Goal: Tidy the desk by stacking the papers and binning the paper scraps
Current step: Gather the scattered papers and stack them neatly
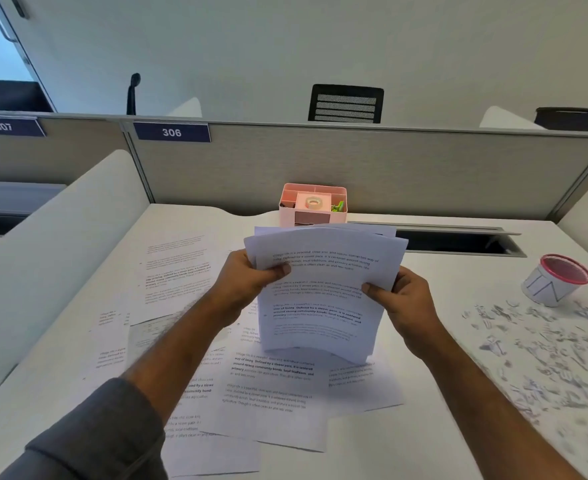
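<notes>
I hold a sheaf of printed papers (323, 292) upright above the white desk (441, 282), its lower edge near the sheets below. My left hand (247, 282) grips the sheaf's left edge and my right hand (403, 299) grips its right edge, thumbs on the front page. Several loose printed sheets (271, 386) lie spread and overlapping on the desk under and left of my arms. Many small paper scraps (545, 348) are scattered over the right side of the desk. A small paper-wrapped bin with a red mesh rim (555, 280) stands tilted at the right.
A pink desk organiser (313, 202) with a tape roll stands at the back against the grey partition (389, 168). An open cable slot (458, 242) runs along the desk's back right. White curved side dividers flank the desk. A black chair back shows beyond the partition.
</notes>
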Available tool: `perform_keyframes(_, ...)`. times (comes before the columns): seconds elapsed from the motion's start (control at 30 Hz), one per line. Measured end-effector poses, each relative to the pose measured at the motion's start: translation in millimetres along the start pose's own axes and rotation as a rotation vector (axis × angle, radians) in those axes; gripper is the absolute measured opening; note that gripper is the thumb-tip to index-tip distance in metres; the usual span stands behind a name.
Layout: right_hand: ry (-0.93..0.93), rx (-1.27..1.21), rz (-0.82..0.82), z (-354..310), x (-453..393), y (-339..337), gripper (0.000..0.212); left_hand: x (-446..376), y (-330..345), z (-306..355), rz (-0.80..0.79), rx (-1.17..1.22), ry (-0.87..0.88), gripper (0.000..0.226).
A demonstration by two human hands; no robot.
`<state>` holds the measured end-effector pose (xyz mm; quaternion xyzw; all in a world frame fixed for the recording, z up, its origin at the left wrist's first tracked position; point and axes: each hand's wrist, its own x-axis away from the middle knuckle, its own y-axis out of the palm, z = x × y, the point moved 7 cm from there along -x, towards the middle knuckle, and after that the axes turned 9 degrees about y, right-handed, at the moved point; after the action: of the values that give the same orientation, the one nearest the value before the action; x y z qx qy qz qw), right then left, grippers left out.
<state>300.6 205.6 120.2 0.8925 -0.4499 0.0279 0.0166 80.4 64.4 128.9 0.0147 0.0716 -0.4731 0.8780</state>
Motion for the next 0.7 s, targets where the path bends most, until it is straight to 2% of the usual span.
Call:
perform_keyframes(0.17, 0.021, 0.017, 0.015, 11.7, 3.4, -1.1, 0.024, 4.7, -4.8, -5.3, 0.108, -0.031, 0.049, 0.018)
perform_keyframes(0.27, 0.043, 0.049, 0.085, 22.6, 6.7, -9.1, 0.036, 6.8, -14.2, -3.9, 0.221, -0.008, 0.072, 0.016)
perform_keyframes(0.37, 0.109, 0.077, 0.193, 40.5, 10.2, -18.9, 0.051, 10.9, -30.6, -3.3, 0.366, 0.168, 0.060, 0.014)
perform_keyframes(0.43, 0.194, 0.000, 0.227, 55.2, 14.9, -20.0, 0.059, 13.7, -38.1, -3.8, 0.409, 0.297, 0.044, 0.021)
perform_keyframes(0.5, 0.258, -0.124, 0.181, 68.0, 20.0, -12.3, 0.061, 15.6, -41.5, -6.5, 0.419, 0.382, 0.022, 0.024)
perform_keyframes(0.63, 0.337, -0.356, -0.008, 84.5, 26.4, 20.2, 0.050, 21.3, -40.7, -15.9, 0.456, 0.552, -0.039, 0.034)
perform_keyframes(0.7, 0.305, -0.478, -0.070, 79.6, 25.4, 31.3, 0.040, 24.9, -38.0, -22.4, 0.467, 0.645, -0.074, 0.041)
